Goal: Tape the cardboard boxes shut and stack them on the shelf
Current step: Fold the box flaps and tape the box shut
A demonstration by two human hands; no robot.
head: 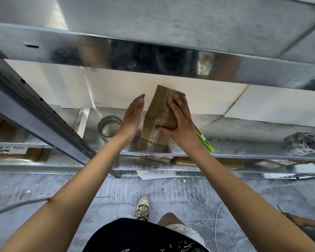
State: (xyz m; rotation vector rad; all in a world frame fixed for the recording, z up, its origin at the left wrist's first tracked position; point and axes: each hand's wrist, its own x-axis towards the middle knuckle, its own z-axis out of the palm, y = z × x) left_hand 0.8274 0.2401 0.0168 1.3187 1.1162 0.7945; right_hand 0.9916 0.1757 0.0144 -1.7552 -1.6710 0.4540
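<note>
Nearest, a shoe (142, 208) stands on the grey floor (180, 195); above it, the metal shelf (244, 142) carries a taped cardboard box (159, 113), its long axis running away from the person and leaning slightly right; the right hand (180, 122) grips its right side, fingers curled over the top; the left hand (134, 115) hovers flat and open just beside its left face; a tape roll (109, 125) lies left, a green cutter (205, 140) right.

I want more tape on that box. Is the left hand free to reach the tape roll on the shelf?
Probably yes. The left hand is open and holds nothing, and the tape roll lies just beside it on the metal shelf, with nothing between them.
</note>
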